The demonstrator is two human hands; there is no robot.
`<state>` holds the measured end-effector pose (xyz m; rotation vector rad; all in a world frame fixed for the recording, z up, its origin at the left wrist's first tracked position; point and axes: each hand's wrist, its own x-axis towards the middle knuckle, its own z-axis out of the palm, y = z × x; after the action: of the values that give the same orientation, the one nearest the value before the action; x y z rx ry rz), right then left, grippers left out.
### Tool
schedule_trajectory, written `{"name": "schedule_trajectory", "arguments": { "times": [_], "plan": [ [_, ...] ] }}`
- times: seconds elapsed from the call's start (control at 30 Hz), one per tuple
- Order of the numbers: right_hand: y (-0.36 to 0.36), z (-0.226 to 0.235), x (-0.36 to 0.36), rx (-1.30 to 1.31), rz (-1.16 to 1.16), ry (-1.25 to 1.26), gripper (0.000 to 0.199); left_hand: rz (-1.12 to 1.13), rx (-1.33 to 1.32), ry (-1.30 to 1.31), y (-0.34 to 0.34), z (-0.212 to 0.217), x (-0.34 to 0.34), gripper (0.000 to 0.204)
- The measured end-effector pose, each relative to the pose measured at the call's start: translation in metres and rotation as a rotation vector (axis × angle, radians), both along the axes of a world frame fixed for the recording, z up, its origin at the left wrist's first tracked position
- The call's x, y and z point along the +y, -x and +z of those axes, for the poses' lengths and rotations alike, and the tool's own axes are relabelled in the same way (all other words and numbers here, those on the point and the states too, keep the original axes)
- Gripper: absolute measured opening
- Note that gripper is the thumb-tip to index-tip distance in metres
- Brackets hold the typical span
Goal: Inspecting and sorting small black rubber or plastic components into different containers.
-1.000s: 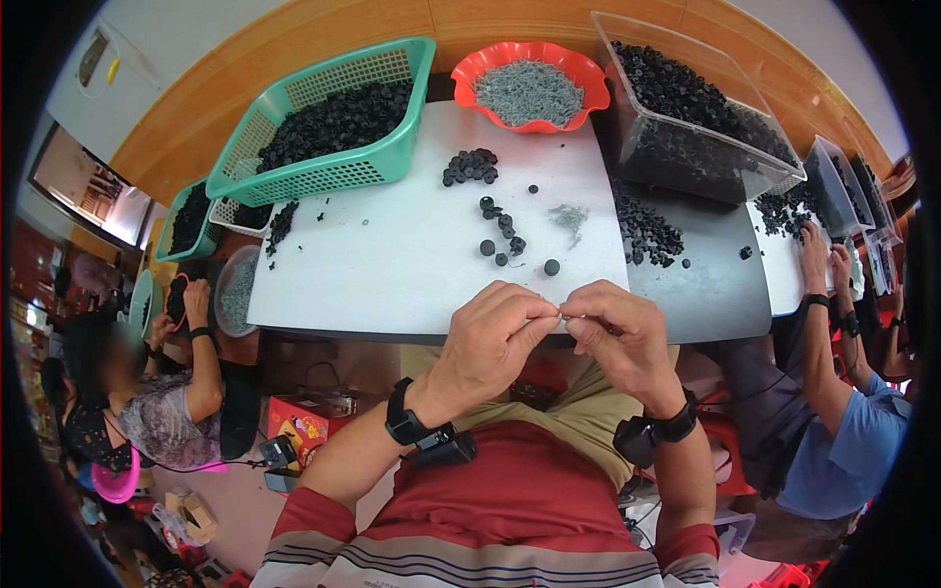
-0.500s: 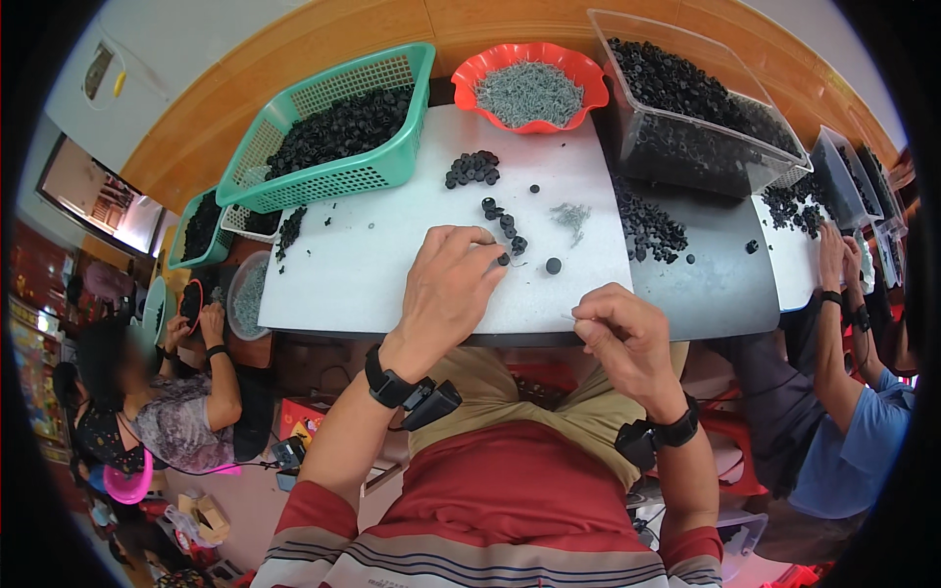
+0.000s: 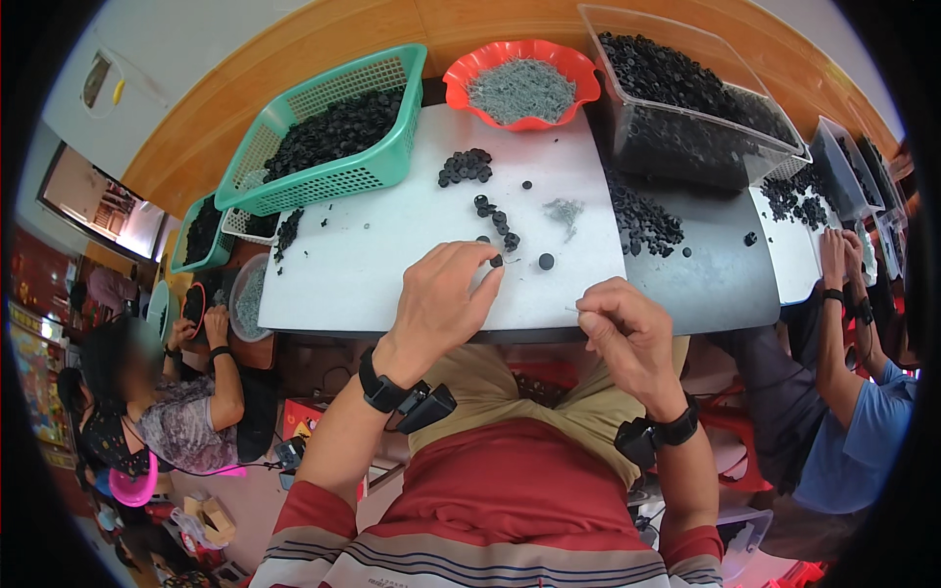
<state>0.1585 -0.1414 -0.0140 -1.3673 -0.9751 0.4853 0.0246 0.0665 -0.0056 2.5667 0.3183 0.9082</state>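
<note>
My left hand (image 3: 443, 302) is over the white board (image 3: 353, 284), thumb and forefinger closed on a small round black rubber part (image 3: 497, 261). To its right, past the board's front edge, my right hand (image 3: 629, 331) pinches a thin grey metal pin (image 3: 572, 310) whose tip sticks out leftward. Just beyond my left fingers lies a short row of black rubber parts (image 3: 500, 223). A single black ball-like part (image 3: 546, 262) rests between the two hands, and a loose heap of thin pins (image 3: 564, 216) lies behind it.
At the back stand a green basket (image 3: 394, 174) of black parts, a red scalloped bowl (image 3: 454, 96) of pins and a clear bin (image 3: 676, 108) of black parts. A cluster of black parts (image 3: 466, 167) lies mid-board. Other people sit at left and right, their hands at work.
My left hand has drawn back slightly toward me from the row, and the black part now shows between its fingertips. My right hand keeps its pinch on the pin, almost unmoved.
</note>
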Motion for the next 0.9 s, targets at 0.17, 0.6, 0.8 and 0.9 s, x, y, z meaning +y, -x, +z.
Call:
{"name": "schedule_trajectory", "arguments": {
  "times": [0.17, 0.6, 0.8, 0.9],
  "plan": [
    [0.002, 0.008, 0.008, -0.030, -0.029, -0.011, 0.009, -0.068, -0.054, 0.099, 0.003, 0.001, -0.012, 0.020],
    [0.004, 0.005, 0.023, -0.364, -0.064, -0.044, 0.012, -0.159, -0.062, 0.270, 0.003, 0.008, -0.043, 0.021],
    [0.003, 0.003, 0.019, -0.467, -0.068, -0.029, 0.013, -0.161, -0.055, 0.220, 0.003, 0.005, -0.044, 0.025],
    [0.004, 0.004, 0.017, -0.510, -0.078, -0.029, 0.013, -0.151, -0.055, 0.204, 0.003, 0.006, -0.047, 0.024]
  ]
}}
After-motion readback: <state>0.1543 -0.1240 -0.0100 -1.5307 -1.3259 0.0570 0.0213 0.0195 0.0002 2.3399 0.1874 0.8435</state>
